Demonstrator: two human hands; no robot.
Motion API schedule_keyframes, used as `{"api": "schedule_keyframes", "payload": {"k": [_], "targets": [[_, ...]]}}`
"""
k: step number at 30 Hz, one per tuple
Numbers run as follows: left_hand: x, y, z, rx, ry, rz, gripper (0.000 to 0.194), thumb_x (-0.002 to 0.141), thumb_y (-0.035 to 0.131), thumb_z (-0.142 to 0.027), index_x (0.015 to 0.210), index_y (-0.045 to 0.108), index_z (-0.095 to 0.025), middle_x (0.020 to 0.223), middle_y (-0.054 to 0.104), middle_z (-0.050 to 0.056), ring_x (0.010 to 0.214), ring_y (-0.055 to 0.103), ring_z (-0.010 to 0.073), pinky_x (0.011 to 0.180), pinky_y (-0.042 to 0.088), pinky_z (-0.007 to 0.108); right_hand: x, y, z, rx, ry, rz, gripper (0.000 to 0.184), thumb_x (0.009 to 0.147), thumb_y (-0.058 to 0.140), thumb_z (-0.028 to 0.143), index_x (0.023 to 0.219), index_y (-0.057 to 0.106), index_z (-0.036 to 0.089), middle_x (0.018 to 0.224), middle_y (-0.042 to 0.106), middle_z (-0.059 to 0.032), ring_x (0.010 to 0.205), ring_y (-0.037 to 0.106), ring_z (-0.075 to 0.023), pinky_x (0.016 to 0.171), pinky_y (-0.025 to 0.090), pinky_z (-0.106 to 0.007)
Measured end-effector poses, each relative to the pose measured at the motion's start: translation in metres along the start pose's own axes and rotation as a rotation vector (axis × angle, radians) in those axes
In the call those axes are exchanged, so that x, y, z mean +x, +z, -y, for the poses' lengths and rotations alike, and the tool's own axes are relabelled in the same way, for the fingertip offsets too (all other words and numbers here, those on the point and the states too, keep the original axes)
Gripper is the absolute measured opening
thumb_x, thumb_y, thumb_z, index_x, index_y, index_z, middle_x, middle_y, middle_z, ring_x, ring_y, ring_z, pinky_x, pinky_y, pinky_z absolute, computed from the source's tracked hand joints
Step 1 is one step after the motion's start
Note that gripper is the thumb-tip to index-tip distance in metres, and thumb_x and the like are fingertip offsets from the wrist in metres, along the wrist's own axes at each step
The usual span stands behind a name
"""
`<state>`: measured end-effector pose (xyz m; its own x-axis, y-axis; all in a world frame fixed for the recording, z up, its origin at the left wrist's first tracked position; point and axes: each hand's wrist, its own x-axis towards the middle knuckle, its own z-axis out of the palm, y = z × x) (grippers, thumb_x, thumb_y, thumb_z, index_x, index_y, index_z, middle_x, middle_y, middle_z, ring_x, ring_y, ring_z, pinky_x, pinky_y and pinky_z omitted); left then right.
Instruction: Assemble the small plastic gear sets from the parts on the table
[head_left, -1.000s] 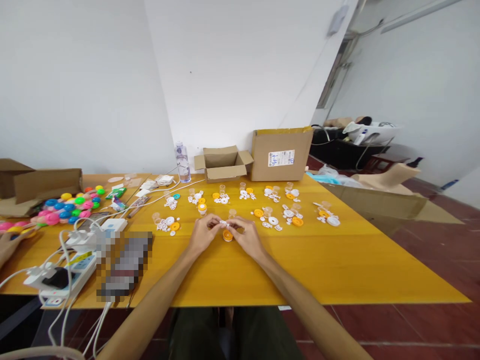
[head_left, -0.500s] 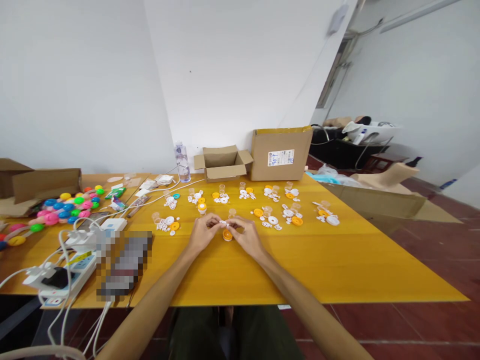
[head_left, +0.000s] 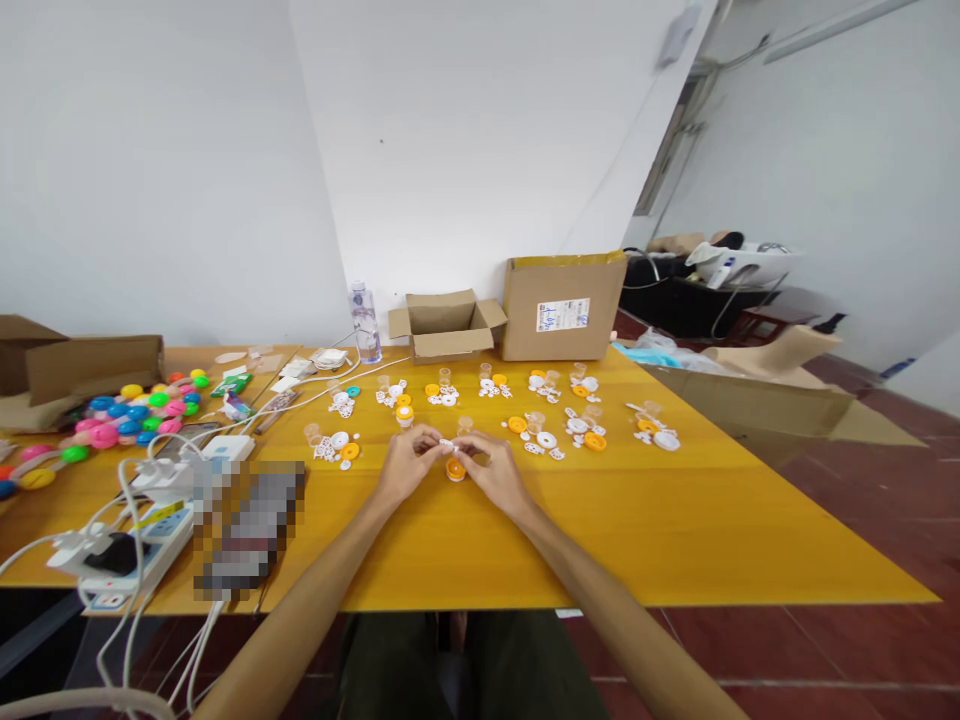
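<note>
Between the fingertips of my left hand (head_left: 409, 463) and my right hand (head_left: 491, 472) is a small white plastic piece (head_left: 448, 444), pinched from both sides. Its exact shape is too small to make out. Just below it, an orange and white round part (head_left: 455, 469) stands on the table. A clear plastic cup (head_left: 465, 425) is behind my fingers, partly hidden by them. Beyond my left hand stands another orange-topped white part (head_left: 405, 414).
Groups of clear cups, white perforated pieces and orange discs (head_left: 595, 441) lie across the wooden table (head_left: 675, 530). At the back are a water bottle (head_left: 365, 322), an open carton (head_left: 448, 345) and a closed box (head_left: 562, 310). Power strips (head_left: 161, 520) and cables crowd the left.
Almost nothing differs. Both hands keep the white piece pinched in the same place, and the view has shifted very slightly.
</note>
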<state>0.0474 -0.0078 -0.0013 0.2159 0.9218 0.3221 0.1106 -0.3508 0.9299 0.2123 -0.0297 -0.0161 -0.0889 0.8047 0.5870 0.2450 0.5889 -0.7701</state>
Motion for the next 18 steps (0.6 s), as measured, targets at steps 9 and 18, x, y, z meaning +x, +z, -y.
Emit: {"api": "schedule_keyframes", "payload": {"k": [9,18], "targets": [[0.0010,-0.0005,0.0000,0.015,-0.010,0.014,0.017,0.072,0.073,-0.035,0.073,0.069,-0.018,0.067,0.072,0.001,0.062,0.067,0.0153,0.062,0.054,0.025,0.0001,-0.0001,-0.0002,0.008,0.030,-0.005,0.012,0.082,0.061,0.026,0.080,0.072,0.022,0.074,0.070,-0.0024,0.069,0.063,-0.0188,0.066,0.053,-0.029],[0.0013,-0.0021,-0.0005,-0.025,-0.036,0.047,0.017,0.071,0.074,-0.034,0.072,0.070,-0.018,0.068,0.074,0.002,0.063,0.068,0.0165,0.063,0.055,0.026,0.0005,-0.0009,0.0021,0.021,0.056,0.001,0.012,0.082,0.061,0.027,0.079,0.072,0.023,0.075,0.071,-0.0030,0.070,0.064,-0.0199,0.066,0.053,-0.030]]}}
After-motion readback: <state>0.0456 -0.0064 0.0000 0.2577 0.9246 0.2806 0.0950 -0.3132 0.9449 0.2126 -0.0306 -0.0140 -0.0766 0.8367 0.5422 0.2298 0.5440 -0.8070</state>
